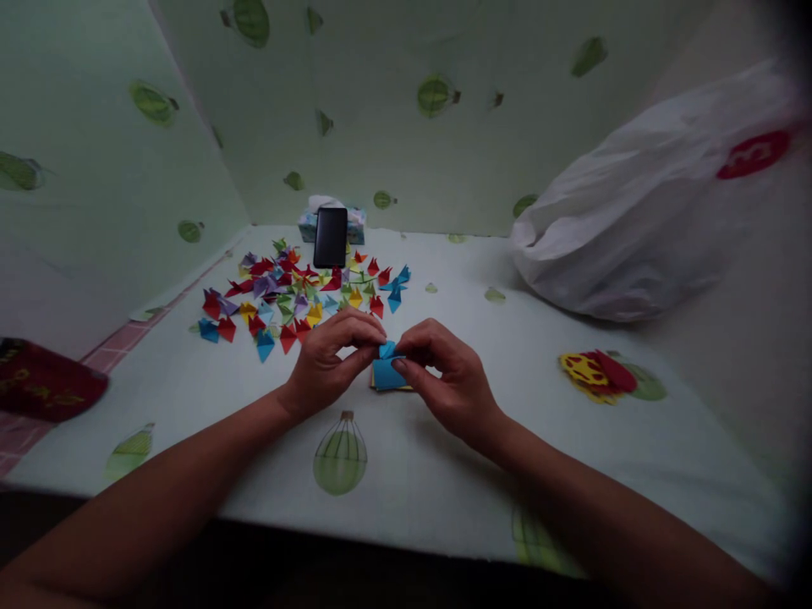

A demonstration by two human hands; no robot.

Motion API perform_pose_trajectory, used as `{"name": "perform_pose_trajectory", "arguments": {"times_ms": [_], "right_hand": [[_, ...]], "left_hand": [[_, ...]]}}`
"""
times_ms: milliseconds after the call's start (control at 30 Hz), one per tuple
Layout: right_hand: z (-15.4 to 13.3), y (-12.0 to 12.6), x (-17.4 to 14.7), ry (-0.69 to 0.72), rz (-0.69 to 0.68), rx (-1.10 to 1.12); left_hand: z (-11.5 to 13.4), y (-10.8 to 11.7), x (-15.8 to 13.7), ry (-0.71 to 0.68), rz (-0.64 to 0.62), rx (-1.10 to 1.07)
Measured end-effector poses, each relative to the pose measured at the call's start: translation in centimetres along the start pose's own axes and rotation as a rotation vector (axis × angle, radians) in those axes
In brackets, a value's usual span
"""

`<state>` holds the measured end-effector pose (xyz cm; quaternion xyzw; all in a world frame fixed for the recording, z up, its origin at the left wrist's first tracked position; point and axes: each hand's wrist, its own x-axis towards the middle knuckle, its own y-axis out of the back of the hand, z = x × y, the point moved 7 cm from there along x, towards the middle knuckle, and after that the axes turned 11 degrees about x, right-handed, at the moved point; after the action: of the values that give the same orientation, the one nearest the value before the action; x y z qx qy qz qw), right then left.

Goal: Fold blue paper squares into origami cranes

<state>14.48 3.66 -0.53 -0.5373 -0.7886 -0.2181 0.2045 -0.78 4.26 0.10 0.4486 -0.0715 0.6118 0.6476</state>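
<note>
Between my two hands is a small folded piece of blue paper (386, 348). My left hand (333, 355) pinches its left side between thumb and fingers. From the right, my right hand (447, 372) pinches it as well, its thumb lower down. Just below the fingertips lies a small stack of paper squares (388, 374), blue on top with a yellowish edge showing beneath. Beyond my hands a spread of folded paper cranes (288, 296) in red, blue, yellow, green, purple and orange covers the table.
A dark phone (331, 238) leans on a tissue box (357, 225) at the back. On the right stand a large white plastic bag (622, 211) and red and yellow cutout pieces (596, 375). A dark red packet (47, 381) sits at the left edge.
</note>
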Motion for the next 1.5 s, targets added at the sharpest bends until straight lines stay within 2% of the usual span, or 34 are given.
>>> {"name": "perform_pose_trajectory", "arguments": {"times_ms": [133,233,333,467,567,767,867,967,1133,1200,1333,1500], "right_hand": [[-0.9,-0.1,-0.2,0.146,0.006,-0.152],[-0.9,0.0,-0.2,0.156,0.025,-0.182],[-1.0,0.0,-0.3,0.189,0.032,-0.192],[-1.8,-0.2,-0.6,0.306,0.031,-0.232],[-2.2,-0.5,-0.8,0.362,0.01,-0.287],[-2.1,-0.5,-0.9,0.365,0.013,-0.301],[-2.0,-0.5,-0.8,0.347,0.004,-0.274],[-1.3,-0.3,-0.5,0.241,0.007,-0.192],[2.4,0.2,-0.2,-0.26,0.021,0.159],[3.5,-0.1,-0.2,-0.388,0.026,0.303],[4.7,-0.6,-0.4,-0.505,0.041,0.465],[5.3,-0.6,-0.7,-0.578,0.073,0.499]], "left_hand": [[0.5,-0.1,0.0,-0.033,-0.004,0.007],[0.3,-0.3,-0.2,0.021,-0.027,-0.028],[0.0,-0.2,-0.4,0.062,0.019,-0.042],[0.9,0.2,-0.3,-0.054,0.079,-0.038],[1.2,0.3,-0.3,-0.085,0.087,-0.032],[1.6,0.2,-0.2,-0.164,0.053,0.049],[1.5,0.0,-0.2,-0.138,0.02,0.041],[0.5,-0.2,-0.1,0.027,-0.02,-0.02],[-2.3,-2.1,-0.9,0.461,-0.177,-0.333],[-2.9,-2.7,-1.2,0.566,-0.197,-0.434],[-3.4,-3.1,-1.6,0.679,-0.181,-0.507],[-3.6,-3.5,-2.1,0.786,-0.18,-0.561]]}}
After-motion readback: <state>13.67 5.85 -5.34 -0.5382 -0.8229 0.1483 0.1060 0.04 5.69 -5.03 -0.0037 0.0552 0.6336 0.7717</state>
